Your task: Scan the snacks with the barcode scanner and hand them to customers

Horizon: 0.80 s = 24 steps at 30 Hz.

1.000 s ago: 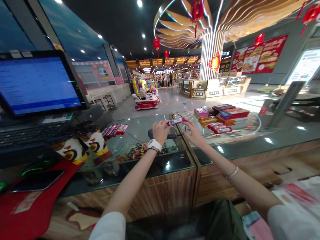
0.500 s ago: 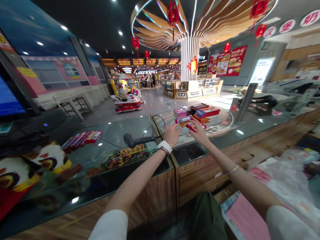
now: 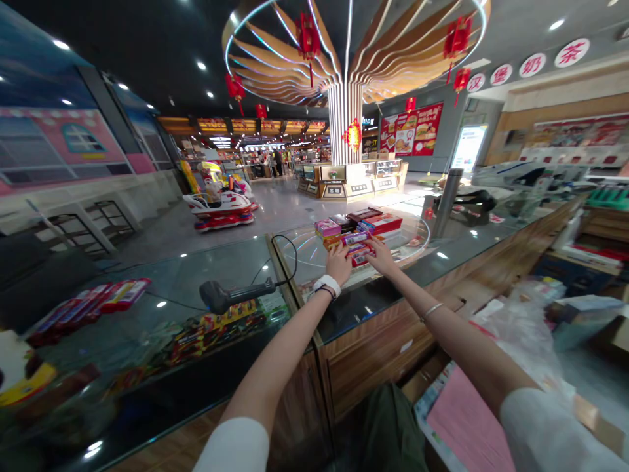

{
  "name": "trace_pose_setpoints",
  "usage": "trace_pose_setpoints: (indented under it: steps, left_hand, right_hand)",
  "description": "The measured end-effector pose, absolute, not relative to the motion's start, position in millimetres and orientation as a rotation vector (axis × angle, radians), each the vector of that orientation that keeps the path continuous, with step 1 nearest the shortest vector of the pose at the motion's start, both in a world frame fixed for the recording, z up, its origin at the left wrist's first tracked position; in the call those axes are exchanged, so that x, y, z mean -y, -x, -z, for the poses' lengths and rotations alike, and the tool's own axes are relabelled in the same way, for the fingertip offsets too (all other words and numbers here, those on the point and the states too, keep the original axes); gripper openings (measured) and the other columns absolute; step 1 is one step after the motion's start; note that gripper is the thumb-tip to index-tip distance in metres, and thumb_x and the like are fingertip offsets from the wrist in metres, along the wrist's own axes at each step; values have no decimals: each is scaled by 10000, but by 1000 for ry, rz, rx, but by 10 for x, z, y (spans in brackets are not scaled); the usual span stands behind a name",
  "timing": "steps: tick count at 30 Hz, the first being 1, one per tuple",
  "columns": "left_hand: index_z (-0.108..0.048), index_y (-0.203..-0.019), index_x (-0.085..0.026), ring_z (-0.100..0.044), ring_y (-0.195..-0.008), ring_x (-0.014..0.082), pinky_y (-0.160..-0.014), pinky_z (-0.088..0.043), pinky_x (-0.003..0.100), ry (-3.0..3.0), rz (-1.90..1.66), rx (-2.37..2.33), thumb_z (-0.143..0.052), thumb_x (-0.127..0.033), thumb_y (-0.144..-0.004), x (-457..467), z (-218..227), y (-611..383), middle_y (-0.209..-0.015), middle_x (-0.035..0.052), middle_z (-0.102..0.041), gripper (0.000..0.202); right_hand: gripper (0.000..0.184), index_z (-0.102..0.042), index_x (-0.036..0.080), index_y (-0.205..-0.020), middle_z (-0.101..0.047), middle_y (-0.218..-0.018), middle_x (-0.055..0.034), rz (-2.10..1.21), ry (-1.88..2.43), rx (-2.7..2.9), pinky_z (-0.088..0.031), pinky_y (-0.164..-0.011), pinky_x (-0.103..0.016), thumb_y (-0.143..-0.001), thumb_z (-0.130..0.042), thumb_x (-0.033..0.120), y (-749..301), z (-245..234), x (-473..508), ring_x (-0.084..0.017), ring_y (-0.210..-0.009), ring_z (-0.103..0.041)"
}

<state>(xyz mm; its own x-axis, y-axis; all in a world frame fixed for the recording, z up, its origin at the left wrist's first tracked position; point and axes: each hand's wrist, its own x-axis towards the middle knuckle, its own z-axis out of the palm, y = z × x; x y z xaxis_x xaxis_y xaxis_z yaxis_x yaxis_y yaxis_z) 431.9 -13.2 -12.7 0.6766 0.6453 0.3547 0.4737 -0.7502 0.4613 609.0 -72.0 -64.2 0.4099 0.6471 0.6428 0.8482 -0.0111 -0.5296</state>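
Note:
A pile of boxed and wrapped snacks (image 3: 358, 229) stands on the glass counter (image 3: 221, 262), with a purple and white wrapped bar (image 3: 354, 238) lying across its front. My left hand (image 3: 339, 265) is at the pile's near edge, fingers up, with nothing visibly in it. My right hand (image 3: 381, 257) reaches over red-wrapped bars (image 3: 360, 257), and its fingertips meet them. I cannot tell whether those fingers grip a bar. A white watch band sits on my left wrist (image 3: 327, 285), and a thin bangle on my right wrist (image 3: 432, 311).
A black barcode scanner (image 3: 230, 294) with its cable lies on the glass, and red bars (image 3: 88, 305) lie further left. Beyond stand a steel post (image 3: 442, 203) and a red and white kiddie ride (image 3: 219, 213). Pink papers (image 3: 466, 426) lie below right.
The view has swung, shifting the scene left. The purple and white bar, held up between both hands a second ago, now lies on the pile, and my hands are down at the pile.

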Motion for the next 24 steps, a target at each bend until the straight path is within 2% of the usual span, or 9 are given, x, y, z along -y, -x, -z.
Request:
trace_pose_setpoints:
  steps: [7,15,24]
  left_hand:
    - [-522,-1426,-143,-314,-1471,295,-1223,-238,474,-2584,-689,-879,-396,-232,-975,72,204,-4350,-1589,95,-354,476]
    - [-529,-1423,-184,-312,-1474,309,-1205,-282,503,-2580,-627,-883,-372,-244,-988,37,242,-4315,-1587,78,-364,465]
    - [-563,-1384,-195,-367,-1445,303,-1191,-295,548,-2604,-613,-882,-333,-228,-989,9,282,-4344,-1565,83,-404,458]
  right_hand:
    - [457,-649,186,-1169,-575,-1372,-143,335,1734,1311,-382,-1110,-532,-719,-568,195,-6142,753,644,-318,-1312,-497]
    - [409,-609,185,-1157,-662,-1154,-119,229,1787,1341,-456,-1007,-480,-754,-566,243,-6201,752,634,-287,-1115,-599]
    - [378,-616,174,-1161,-664,-1173,-124,149,1868,1320,-448,-1019,-475,-799,-562,266,-6197,723,643,-289,-1131,-599]
